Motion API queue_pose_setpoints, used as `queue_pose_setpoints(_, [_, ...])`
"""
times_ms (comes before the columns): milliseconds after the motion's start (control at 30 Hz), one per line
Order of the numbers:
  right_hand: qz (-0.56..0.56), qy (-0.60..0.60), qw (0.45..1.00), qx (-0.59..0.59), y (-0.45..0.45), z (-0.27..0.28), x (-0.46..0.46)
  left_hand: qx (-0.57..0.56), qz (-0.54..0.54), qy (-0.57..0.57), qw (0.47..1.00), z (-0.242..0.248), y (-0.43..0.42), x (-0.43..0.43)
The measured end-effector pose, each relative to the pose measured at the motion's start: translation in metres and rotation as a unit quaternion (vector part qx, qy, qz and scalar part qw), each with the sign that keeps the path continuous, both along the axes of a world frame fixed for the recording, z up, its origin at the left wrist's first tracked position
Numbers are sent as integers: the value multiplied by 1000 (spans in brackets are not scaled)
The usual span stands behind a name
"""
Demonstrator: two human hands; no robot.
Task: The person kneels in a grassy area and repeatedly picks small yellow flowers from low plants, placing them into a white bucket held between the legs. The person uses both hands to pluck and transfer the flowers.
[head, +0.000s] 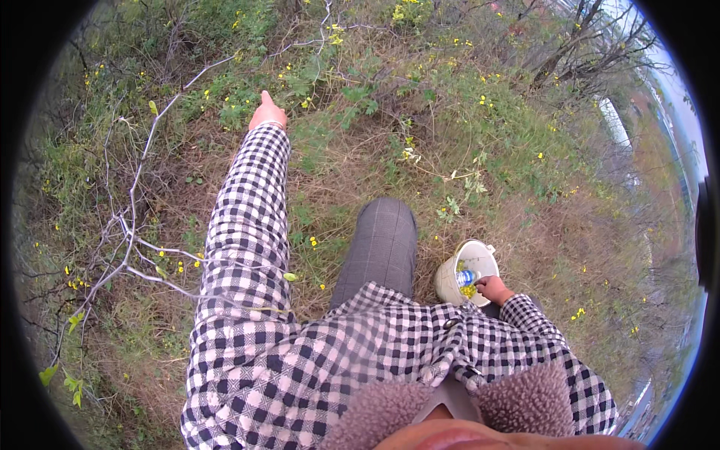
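Observation:
My left hand (268, 113) reaches far out over the grass, back of the hand up, one digit pointing forward. Low green plants with small yellow flowers (229, 104) grow around it; its other fingers are hidden, and I see nothing clearly held. By my right leg a white plastic bucket (448, 279) leans slightly, its mouth facing up toward me. Inside lie a clear bottle with a blue label (465, 278) and some yellow flower heads (467, 291). My right hand (495, 289) is at the bucket's mouth, fingers curled beside the bottle neck; whether it grips anything is unclear.
A bare forked branch (134, 191) with few leaves crosses on the left, overlapping my checked sleeve (247, 225). My knee in grey trousers (388, 242) juts forward over dry grass (360, 157). Leafless shrubs (568, 56) stand upper right, where the ground appears to fall away.

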State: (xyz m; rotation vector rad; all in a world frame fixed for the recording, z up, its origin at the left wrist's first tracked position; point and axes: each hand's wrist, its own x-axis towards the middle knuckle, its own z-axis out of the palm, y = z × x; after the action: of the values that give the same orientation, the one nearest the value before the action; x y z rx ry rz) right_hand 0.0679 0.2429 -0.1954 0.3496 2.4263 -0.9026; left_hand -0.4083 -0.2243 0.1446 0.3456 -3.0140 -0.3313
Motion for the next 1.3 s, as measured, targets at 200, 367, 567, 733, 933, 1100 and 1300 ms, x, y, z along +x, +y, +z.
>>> queue_pose_setpoints(200, [5, 21, 999, 28, 0, -8, -1, -141, -57, -116, 982, -63, -32, -6])
queue_pose_setpoints(367, [22, 36, 999, 19, 0, -9, -3, -107, -99, -251, 957, -137, -78, 45])
queue_pose_setpoints(567, [16, 23, 999, 33, 3, -13, -6, 314, 1, -8, 949, -170, -100, 167])
queue_pose_setpoints(733, [18, 8, 1000, 11, 4, -8, -18, 138, -259, 103, 950, -140, -60, 211])
queue_pose_setpoints(933, [104, 53, 992, 45, -14, 39, -59, 104, -272, 117, 949, -99, -9, 199])
queue_pose_setpoints(1100, [68, 99, 992, -35, -44, 126, -108, 178, -290, 80, 937, -93, 21, 177])
queue_pose_setpoints(1300, [49, 199, 968, -145, -90, 215, -167, 157, -341, 125, 918, -106, 51, 175])
